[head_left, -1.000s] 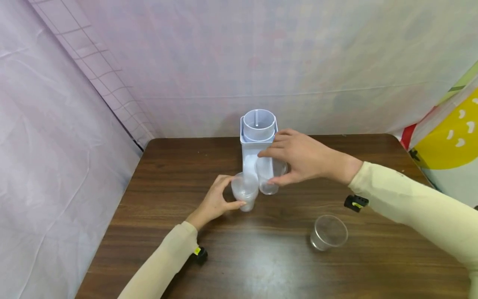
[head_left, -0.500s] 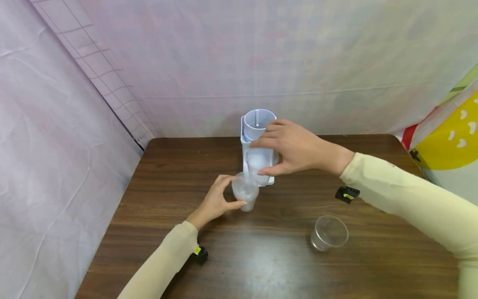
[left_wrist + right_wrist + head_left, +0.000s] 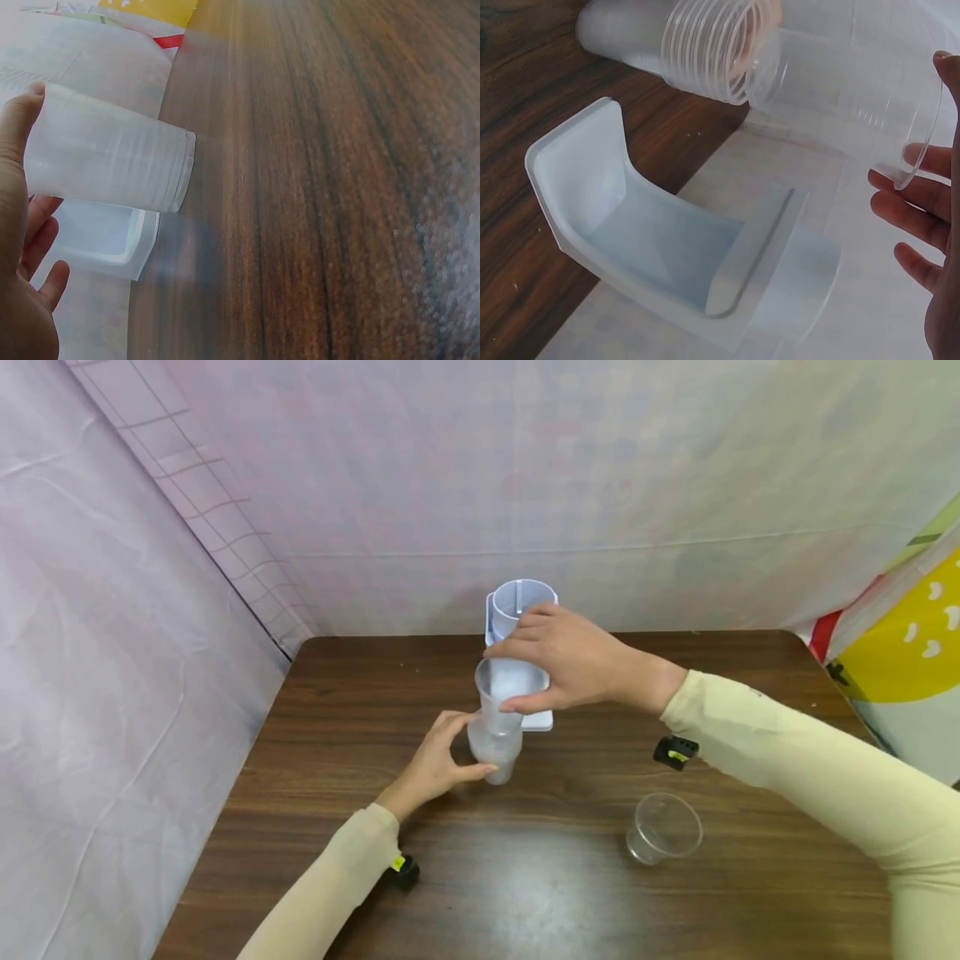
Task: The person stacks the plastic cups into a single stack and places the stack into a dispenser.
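My left hand (image 3: 435, 760) grips a stack of clear plastic cups (image 3: 501, 752) between thumb and fingers, mouth up, low over the table. The nested rims of the stack (image 3: 705, 49) show in the right wrist view. My right hand (image 3: 573, 660) pinches a single clear plastic cup (image 3: 840, 97) by its rim. Its base is right at the mouth of the stack. Behind both stands a white cup dispenser (image 3: 522, 597) with a round tube on top and a front recess, partly hidden by my right hand and the cup.
Another clear plastic cup (image 3: 663, 828) stands upright at the front right of the wooden table (image 3: 337, 693). A pale cloth (image 3: 420, 485) hangs behind the table's back edge. To the right shows a yellow and red printed cloth (image 3: 900, 643).
My right hand has moved left with its cup, from beside the stack to over its mouth. My left hand and the stack have stayed nearly still.
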Available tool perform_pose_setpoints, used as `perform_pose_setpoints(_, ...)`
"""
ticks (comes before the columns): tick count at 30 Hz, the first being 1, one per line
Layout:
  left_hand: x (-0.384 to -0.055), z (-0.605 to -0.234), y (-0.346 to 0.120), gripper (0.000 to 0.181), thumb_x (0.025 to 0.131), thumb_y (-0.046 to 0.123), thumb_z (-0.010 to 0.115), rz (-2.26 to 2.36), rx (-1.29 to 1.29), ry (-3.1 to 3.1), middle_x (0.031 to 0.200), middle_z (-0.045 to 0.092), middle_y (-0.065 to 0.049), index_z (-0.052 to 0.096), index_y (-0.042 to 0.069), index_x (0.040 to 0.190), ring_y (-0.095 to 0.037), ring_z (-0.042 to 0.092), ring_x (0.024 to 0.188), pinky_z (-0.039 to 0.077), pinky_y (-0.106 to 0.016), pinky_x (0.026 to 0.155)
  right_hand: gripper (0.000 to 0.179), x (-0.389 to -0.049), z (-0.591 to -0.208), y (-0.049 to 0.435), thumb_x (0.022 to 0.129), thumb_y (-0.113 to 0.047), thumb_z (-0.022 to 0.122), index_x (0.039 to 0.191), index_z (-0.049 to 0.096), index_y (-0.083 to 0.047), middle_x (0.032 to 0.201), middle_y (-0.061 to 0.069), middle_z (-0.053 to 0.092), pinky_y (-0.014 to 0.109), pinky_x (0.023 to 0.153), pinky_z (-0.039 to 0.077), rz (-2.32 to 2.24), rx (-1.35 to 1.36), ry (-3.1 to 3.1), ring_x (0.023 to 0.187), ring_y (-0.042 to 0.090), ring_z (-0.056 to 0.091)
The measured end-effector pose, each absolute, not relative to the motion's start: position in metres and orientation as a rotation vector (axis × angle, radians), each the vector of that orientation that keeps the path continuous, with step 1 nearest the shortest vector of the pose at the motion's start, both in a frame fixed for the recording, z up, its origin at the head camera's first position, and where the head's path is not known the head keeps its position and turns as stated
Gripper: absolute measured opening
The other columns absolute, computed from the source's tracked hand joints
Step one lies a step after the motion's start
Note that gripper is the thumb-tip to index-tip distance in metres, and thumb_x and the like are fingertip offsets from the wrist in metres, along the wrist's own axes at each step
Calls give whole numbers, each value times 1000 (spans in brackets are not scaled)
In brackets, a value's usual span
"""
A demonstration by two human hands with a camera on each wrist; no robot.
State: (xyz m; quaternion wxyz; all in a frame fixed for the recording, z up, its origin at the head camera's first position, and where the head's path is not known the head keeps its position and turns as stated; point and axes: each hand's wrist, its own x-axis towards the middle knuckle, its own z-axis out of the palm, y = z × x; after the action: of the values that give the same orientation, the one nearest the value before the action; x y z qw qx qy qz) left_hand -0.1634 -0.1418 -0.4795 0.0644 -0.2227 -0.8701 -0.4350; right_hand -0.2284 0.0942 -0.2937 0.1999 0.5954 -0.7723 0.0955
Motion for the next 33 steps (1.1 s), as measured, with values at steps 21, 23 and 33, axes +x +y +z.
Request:
perform_pose_setpoints(21,-163,-480,-139,68,73,30,88,-1310,-667,-2627,129,54,-9,56,10,130,-25,53,122,46,-47,108,68,-219,-333,84,80,-68,65,121,67,-14,106,-3,75,42,95,47,225,1675,-2187,89,21,63)
perform_pose_setpoints(23,-162,-480,-139,68,73,30,88,-1310,-670,-2624,129,54,-9,56,9,129,-25,53,121,46,-47,108,68,-218,-337,84,80,-68,65,122,67,-14,106,-3,75,41,92,48,222,1671,-2190,88,21,63)
perform_pose_setpoints(33,-163,-480,-137,70,71,29,89,-1300,-681,-2601,128,56,-10,57,8,130,-25,53,121,46,-47,107,68,-218,-354,83,78,-67,69,121,67,-15,104,-4,75,39,93,48,217,1656,-2209,84,20,61)
